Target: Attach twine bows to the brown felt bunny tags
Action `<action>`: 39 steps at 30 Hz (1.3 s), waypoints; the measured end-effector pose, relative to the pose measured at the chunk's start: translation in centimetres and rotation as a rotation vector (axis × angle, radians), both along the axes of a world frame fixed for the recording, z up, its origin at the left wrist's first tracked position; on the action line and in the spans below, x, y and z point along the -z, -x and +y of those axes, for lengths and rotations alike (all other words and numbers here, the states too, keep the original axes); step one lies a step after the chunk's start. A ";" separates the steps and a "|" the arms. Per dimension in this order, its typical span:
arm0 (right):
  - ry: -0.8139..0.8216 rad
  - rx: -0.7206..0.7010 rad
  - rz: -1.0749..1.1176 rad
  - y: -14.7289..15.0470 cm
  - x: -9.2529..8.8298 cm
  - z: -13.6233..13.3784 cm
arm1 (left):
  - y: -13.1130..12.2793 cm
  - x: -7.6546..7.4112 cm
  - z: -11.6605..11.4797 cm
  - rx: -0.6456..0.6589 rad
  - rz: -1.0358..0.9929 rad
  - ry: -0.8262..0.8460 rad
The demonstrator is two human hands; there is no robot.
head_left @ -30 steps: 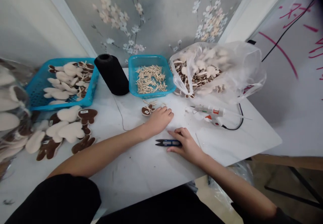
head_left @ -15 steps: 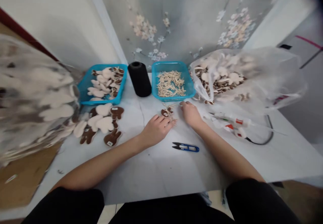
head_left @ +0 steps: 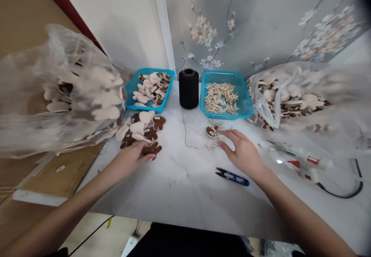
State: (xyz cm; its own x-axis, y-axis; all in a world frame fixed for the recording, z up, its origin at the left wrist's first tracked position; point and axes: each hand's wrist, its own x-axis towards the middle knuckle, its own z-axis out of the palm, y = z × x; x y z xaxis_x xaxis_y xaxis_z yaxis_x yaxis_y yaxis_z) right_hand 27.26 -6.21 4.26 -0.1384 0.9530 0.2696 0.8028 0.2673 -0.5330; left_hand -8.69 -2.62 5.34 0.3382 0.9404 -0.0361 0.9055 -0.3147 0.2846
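My left hand is at the near edge of a loose pile of rabbit-shaped pieces, brown on one face and cream on the other. Its thumb and fingers close round the edge of a brown rabbit-shaped piece. My right hand has thumb and forefinger apart, with nothing visibly held. Those fingertips are beside a smaller brown piece that bears a white label and cream string-like bits. More cream bits lie just left of the right thumb. Blue thread snips rest nearer me.
At the back stand a blue basket of rabbit pieces, a black thread cone and a blue basket of cream bits. Clear plastic bags of pieces flank the table, the left one bulging. A glue gun with a cord lies right.
My left hand has gone left from the small brown piece to the pile and gripped a brown piece. My right hand has turned toward the small piece, fingers apart. The view has swung left.
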 end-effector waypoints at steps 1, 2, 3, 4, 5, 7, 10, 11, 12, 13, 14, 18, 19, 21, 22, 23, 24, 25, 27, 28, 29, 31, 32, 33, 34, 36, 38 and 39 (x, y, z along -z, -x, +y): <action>0.055 -0.026 0.044 0.3 -0.5 -0.8 | -0.4 0.0 0.0 -0.007 -0.062 0.054; 0.109 -0.043 0.096 0.6 -1.0 -1.5 | -1.1 -0.1 0.0 -0.006 -0.135 0.129; 0.148 -0.051 0.152 0.8 -1.3 -2.1 | -1.9 -0.1 0.0 0.009 -0.221 0.228; 0.165 -0.058 0.208 1.0 -1.5 -2.7 | -3.0 -0.1 0.0 0.034 -0.322 0.338; 0.160 -0.074 0.258 1.3 -1.6 -3.1 | -4.1 -0.1 0.0 0.067 -0.415 0.458; 0.110 -0.171 0.307 2.1 -1.2 -3.8 | -6.4 0.0 0.0 0.159 -0.508 0.660; 0.038 -0.406 0.266 3.6 0.5 -4.7 | -9.3 0.5 0.1 0.325 -0.400 0.712; 0.026 -0.457 0.228 4.0 1.3 -5.1 | -9.9 0.7 0.1 0.365 -0.339 0.663; 0.021 -0.481 0.183 4.3 2.1 -5.5 | -10.3 1.0 0.1 0.392 -0.281 0.596; 0.018 -0.487 0.137 4.3 2.8 -6.0 | -10.6 1.3 0.1 0.404 -0.233 0.519; 0.015 -0.479 0.095 4.2 3.5 -6.4 | -10.6 1.6 0.1 0.401 -0.196 0.443; 0.011 -0.390 0.007 1.9 5.1 -6.5 | -10.0 3.0 -0.5 0.393 -0.097 0.182; 0.003 -0.357 -0.003 1.2 5.2 -6.0 | -9.9 3.3 -0.7 0.419 -0.088 0.116; -0.041 -0.294 -0.023 0.3 5.1 -4.9 | -9.6 3.9 -1.0 0.503 -0.090 -0.023; -0.072 -0.274 -0.033 0.2 5.0 -4.3 | -9.4 4.1 -1.1 0.549 -0.098 -0.094; -0.102 -0.270 -0.042 0.2 4.8 -3.8 | -9.3 4.3 -1.2 0.591 -0.104 -0.163; -0.130 -0.284 -0.043 0.5 4.6 -3.3 | -9.2 4.5 -1.3 0.623 -0.107 -0.224; -0.153 -0.314 -0.039 1.0 4.5 -3.1 | -9.1 4.6 -1.3 0.651 -0.109 -0.270; -0.176 -0.396 -0.025 2.2 4.4 -2.9 | -8.9 4.7 -1.5 0.705 -0.108 -0.310; -0.175 -0.433 -0.015 2.8 4.4 -2.9 | -8.8 4.7 -1.6 0.725 -0.109 -0.311; -0.168 -0.458 -0.001 3.4 4.5 -3.0 | -8.8 4.7 -1.8 0.736 -0.111 -0.308; -0.142 -0.472 0.043 4.2 4.8 -3.1 | -8.8 4.6 -2.0 0.733 -0.115 -0.302; -0.131 -0.467 0.072 4.4 5.0 -3.2 | -8.9 4.6 -2.1 0.722 -0.120 -0.301; -0.122 -0.461 0.099 4.4 5.1 -3.2 | -8.9 4.7 -2.1 0.710 -0.130 -0.299; -0.116 -0.455 0.119 4.4 5.2 -3.2 | -8.9 4.7 -2.2 0.698 -0.142 -0.294; -0.108 -0.450 0.133 4.3 5.3 -3.2 | -8.9 4.9 -2.2 0.676 -0.165 -0.272; -0.101 -0.451 0.125 4.1 5.3 -3.2 | -8.8 5.1 -2.2 0.646 -0.168 -0.233; -0.099 -0.453 0.117 4.1 5.3 -3.2 | -8.6 5.1 -2.2 0.630 -0.160 -0.203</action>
